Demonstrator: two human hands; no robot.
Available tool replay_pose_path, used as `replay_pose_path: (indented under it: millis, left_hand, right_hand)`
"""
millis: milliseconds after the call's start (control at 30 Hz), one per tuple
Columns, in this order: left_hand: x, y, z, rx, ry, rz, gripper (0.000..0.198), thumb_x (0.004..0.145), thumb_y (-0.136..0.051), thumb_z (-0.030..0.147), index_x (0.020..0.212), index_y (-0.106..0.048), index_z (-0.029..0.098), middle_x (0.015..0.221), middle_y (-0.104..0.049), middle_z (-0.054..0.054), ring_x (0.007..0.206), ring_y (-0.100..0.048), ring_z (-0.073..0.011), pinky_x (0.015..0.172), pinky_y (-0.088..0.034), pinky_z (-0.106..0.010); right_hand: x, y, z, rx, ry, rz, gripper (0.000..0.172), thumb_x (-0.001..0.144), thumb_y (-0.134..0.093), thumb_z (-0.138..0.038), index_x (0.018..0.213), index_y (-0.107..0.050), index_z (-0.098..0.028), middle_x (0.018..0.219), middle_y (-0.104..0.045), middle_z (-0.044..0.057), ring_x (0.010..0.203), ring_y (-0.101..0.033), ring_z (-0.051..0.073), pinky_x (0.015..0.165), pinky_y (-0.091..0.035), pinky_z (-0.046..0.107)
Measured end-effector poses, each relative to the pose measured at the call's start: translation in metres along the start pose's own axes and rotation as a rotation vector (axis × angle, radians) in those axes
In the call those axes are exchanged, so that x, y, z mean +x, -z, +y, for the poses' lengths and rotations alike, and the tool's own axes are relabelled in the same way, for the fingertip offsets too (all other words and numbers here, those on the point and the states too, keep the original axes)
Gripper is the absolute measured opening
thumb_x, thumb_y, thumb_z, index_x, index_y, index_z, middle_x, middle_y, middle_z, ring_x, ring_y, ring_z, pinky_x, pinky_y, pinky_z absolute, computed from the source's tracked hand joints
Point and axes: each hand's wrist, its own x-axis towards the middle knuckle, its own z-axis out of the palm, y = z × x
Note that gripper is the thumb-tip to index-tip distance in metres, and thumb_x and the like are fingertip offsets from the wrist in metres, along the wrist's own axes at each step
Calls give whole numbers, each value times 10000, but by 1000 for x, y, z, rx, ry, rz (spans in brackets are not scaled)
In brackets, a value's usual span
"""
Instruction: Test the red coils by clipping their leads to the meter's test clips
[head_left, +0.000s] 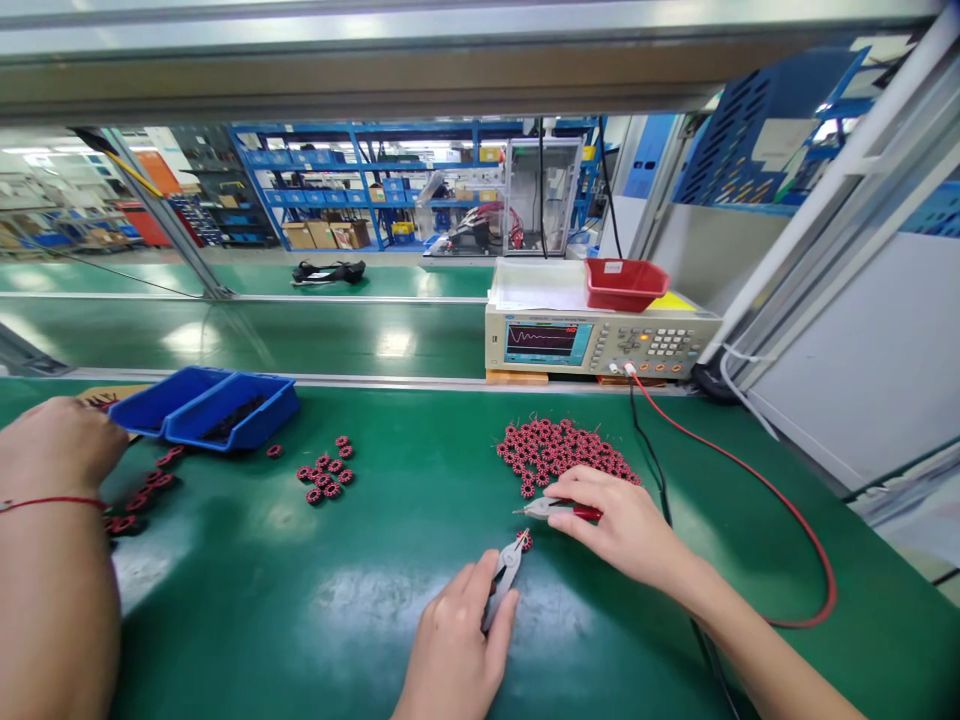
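Note:
My left hand (pixel 461 630) is closed round grey pliers (pixel 508 568), their tips at a small red-wound ring coil (pixel 525 540) on the green bench. In my right hand (pixel 619 520) are red-handled pliers (pixel 541 508), with the jaws pointing left, just above that coil. Right behind my right hand lies a heap of similar red ring coils (pixel 555 450), some with thin wire ends sticking up. A smaller group of coils (pixel 326 470) sits on the bench further left.
A co-worker's arm (pixel 64 560) reaches in at the left, near more coils (pixel 146 490) and blue bins (pixel 244 410). At the back right stands a tester (pixel 600 340) with a lit screen, bearing a red tray (pixel 626 285). Its red lead (pixel 806 520) and black lead (pixel 652 450) run across the bench.

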Motion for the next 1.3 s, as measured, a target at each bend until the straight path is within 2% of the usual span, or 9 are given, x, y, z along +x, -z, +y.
replay_pose_path:
  millis: [500, 700, 1033, 1300]
  left_hand:
    - [-1, -1, -1, 7, -3, 5, 328, 941, -363, 331, 1146, -520, 128, 896, -665, -124, 754, -667, -237, 615, -560, -328]
    - [-2, -5, -6, 11, -28, 8, 310, 935, -387, 313, 1158, -503, 132, 939, -666, -120, 795, -668, -230, 651, -562, -312]
    - [-4, -8, -13, 36, -65, -23, 310, 923, -423, 287, 1187, -475, 134, 952, -664, -116, 808, -669, -218, 667, -565, -292]
    - [-1, -6, -10, 61, -103, 50, 323, 941, -363, 336, 1137, -503, 120, 898, -676, -125, 742, -678, -230, 606, -571, -309]
  right_hand:
    - [0, -3, 0, -26, 1, -53, 182, 859, -564, -372, 988, -670, -299, 965, -633, -5, 850, -599, 169, 724, -449, 254]
    - [1, -2, -1, -6, -12, -48, 173, 843, -587, -342, 980, -679, -289, 986, -635, -3, 872, -600, 170, 765, -446, 264]
    - [0, -3, -1, -7, -10, -34, 167, 838, -597, -334, 972, -680, -280, 944, -632, -2, 856, -594, 170, 750, -445, 259]
    - [0, -2, -2, -2, -22, -28, 165, 829, -611, -327, 970, -681, -278, 947, -632, -5, 850, -594, 170, 764, -448, 264]
